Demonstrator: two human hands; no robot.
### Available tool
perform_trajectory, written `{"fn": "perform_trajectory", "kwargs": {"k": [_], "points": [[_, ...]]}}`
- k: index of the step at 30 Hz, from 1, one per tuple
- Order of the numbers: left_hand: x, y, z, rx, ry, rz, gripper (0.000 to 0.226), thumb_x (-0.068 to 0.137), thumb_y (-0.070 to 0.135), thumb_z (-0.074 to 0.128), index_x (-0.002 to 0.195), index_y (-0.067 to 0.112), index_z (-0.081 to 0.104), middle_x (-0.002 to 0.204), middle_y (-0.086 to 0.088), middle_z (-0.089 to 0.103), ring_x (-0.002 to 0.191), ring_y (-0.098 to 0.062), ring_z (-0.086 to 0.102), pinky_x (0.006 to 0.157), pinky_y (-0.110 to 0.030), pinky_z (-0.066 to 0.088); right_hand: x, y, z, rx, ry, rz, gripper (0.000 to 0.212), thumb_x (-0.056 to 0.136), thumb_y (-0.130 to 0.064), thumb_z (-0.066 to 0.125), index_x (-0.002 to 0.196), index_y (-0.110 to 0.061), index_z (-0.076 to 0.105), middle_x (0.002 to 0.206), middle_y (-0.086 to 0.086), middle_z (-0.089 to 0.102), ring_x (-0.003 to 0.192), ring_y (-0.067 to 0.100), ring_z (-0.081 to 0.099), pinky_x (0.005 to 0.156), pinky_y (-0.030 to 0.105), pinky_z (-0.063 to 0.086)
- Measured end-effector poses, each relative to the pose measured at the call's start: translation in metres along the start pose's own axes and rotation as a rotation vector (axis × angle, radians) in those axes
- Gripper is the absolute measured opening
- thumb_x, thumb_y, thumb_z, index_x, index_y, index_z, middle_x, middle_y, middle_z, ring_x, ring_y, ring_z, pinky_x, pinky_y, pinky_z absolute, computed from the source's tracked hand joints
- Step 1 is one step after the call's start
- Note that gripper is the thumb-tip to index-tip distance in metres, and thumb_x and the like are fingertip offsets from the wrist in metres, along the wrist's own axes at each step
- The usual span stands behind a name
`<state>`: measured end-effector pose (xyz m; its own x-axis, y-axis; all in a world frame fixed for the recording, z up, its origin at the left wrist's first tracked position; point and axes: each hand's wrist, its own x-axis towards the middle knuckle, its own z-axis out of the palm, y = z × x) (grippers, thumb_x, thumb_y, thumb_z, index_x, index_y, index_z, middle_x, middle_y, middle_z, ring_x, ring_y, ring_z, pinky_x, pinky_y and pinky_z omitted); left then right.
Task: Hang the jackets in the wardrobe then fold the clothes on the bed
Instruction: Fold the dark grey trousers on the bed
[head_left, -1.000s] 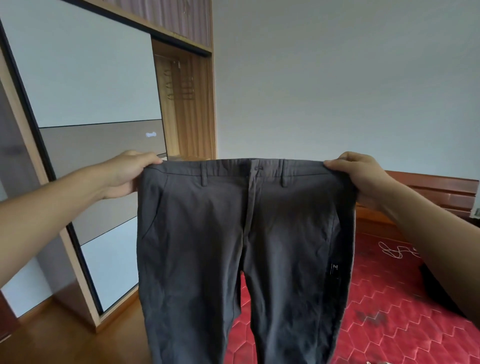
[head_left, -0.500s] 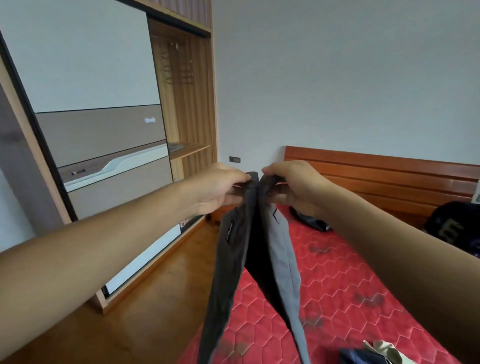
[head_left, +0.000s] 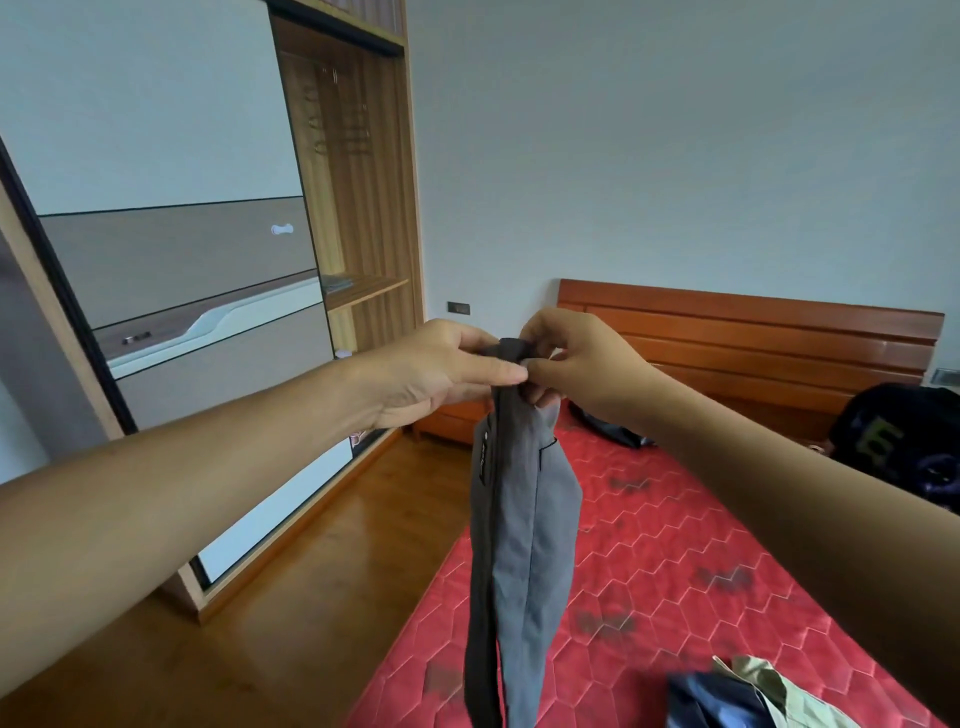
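Brought together, left hand (head_left: 441, 371) and right hand (head_left: 576, 364) pinch the waistband (head_left: 511, 347) of trousers (head_left: 524, 519) hanging below.

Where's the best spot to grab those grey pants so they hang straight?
The waistband at the top, pinched from both sides, as the left hand and right hand do. The grey pants hang folded leg on leg from it, so that band probably keeps both halves together.

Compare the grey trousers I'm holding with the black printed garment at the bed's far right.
The grey trousers hang in the air, gripped at the waistband by the left hand and right hand; the black garment lies bunched on the bed, untouched. The trousers are plain and doubled lengthwise; the black garment bears printed lettering. Both are dark clothes.
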<state>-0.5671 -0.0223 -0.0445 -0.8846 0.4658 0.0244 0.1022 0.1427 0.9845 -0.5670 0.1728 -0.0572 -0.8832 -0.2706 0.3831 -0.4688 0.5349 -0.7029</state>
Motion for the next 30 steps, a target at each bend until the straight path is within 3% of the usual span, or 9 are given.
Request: {"fn": "perform_trajectory", "kwargs": {"k": [4, 6, 8, 11, 15, 18, 22, 27, 30], "points": [[0.003, -0.010, -0.003, 0.412, 0.158, 0.083, 0.022, 0.083, 0.002, 0.078, 0.102, 0.012, 0.075, 0.097, -0.006, 0.077, 0.098, -0.023, 0.072, 0.096, -0.045, 0.058, -0.001, 0.015, -0.007, -0.159, -0.004, 0.002, 0.022, 0.084, -0.045, 0.077, 0.092, -0.031, 0.061, 0.077, 0.003, 0.070, 0.071, 0.022, 0.070, 0.068, 0.041, 0.057], [0.001, -0.011, -0.011, 0.483, 0.131, 0.089, 0.019, 0.083, 0.000, 0.076, 0.096, 0.014, 0.076, 0.094, -0.005, 0.077, 0.096, -0.025, 0.072, 0.096, -0.049, 0.057, -0.001, 0.033, -0.019, -0.373, -0.035, 0.012, 0.036, 0.074, -0.073, 0.063, 0.089, -0.041, 0.059, 0.101, 0.003, 0.062, 0.098, 0.023, 0.060, 0.083, 0.043, 0.050], [-0.003, -0.007, -0.019, 0.564, 0.071, 0.096, 0.019, 0.085, 0.002, 0.075, 0.093, 0.019, 0.076, 0.091, 0.001, 0.077, 0.092, -0.021, 0.072, 0.087, -0.042, 0.059, -0.006, 0.050, -0.029, -0.517, -0.160, 0.100, 0.050, 0.063, -0.082, 0.055, 0.099, -0.048, 0.055, 0.130, 0.001, 0.050, 0.127, 0.027, 0.043, 0.105, 0.050, 0.040], [-0.010, -0.001, -0.026, 0.686, 0.040, 0.132, 0.022, 0.088, 0.005, 0.073, 0.089, 0.027, 0.075, 0.089, 0.008, 0.074, 0.086, -0.013, 0.069, 0.070, -0.023, 0.050, -0.017, 0.061, -0.033, -0.610, -0.276, 0.106, 0.058, 0.060, -0.075, 0.051, 0.099, -0.034, 0.062, 0.134, -0.003, 0.052, 0.129, 0.025, 0.045, 0.106, 0.049, 0.041], [-0.007, -0.003, -0.036, 0.839, 0.126, 0.218, 0.025, 0.090, 0.007, 0.071, 0.086, 0.032, 0.072, 0.096, 0.008, 0.070, 0.093, -0.012, 0.065, 0.081, -0.031, 0.053, -0.024, 0.047, -0.025, -0.230, -0.118, 0.146, 0.044, 0.082, -0.054, 0.053, 0.089, -0.018, 0.078, 0.107, -0.001, 0.068, 0.104, 0.021, 0.063, 0.094, 0.039, 0.050], [-0.009, -0.003, -0.040, 0.847, 0.154, 0.253, 0.029, 0.091, 0.004, 0.070, 0.086, 0.033, 0.071, 0.089, 0.010, 0.069, 0.084, -0.008, 0.064, 0.074, -0.026, 0.051, -0.024, 0.044, -0.020, -0.214, -0.237, 0.208, 0.025, 0.100, -0.027, 0.056, 0.102, -0.016, 0.079, 0.105, -0.002, 0.072, 0.106, 0.022, 0.066, 0.094, 0.036, 0.054], [-0.013, -0.001, -0.050, 0.867, 0.183, 0.274, 0.031, 0.090, 0.001, 0.068, 0.088, 0.032, 0.073, 0.088, 0.012, 0.071, 0.082, -0.005, 0.066, 0.077, -0.031, 0.056, -0.030, 0.048, -0.017, -0.049, -0.426, 0.335, 0.046, 0.091, -0.060, 0.063, 0.114, -0.022, 0.074, 0.112, -0.005, 0.073, 0.105, 0.016, 0.070, 0.085, 0.041, 0.063], [-0.019, 0.001, -0.061, 0.835, 0.165, 0.275, 0.036, 0.088, -0.006, 0.066, 0.089, 0.028, 0.074, 0.084, 0.012, 0.073, 0.080, -0.005, 0.068, 0.080, -0.031, 0.056, -0.026, 0.046, -0.010, -0.068, -0.378, 0.230, 0.022, 0.100, -0.025, 0.065, 0.115, -0.014, 0.076, 0.108, -0.005, 0.072, 0.098, 0.018, 0.071, 0.079, 0.043, 0.064], [-0.024, 0.003, -0.067, 0.783, 0.144, 0.293, 0.031, 0.088, -0.010, 0.066, 0.092, 0.020, 0.075, 0.086, 0.011, 0.074, 0.083, -0.007, 0.070, 0.084, -0.026, 0.056, -0.023, 0.047, -0.008, -0.073, -0.301, 0.206, 0.018, 0.100, -0.017, 0.062, 0.105, -0.022, 0.078, 0.103, -0.004, 0.073, 0.089, 0.022, 0.074, 0.077, 0.044, 0.064]]}}
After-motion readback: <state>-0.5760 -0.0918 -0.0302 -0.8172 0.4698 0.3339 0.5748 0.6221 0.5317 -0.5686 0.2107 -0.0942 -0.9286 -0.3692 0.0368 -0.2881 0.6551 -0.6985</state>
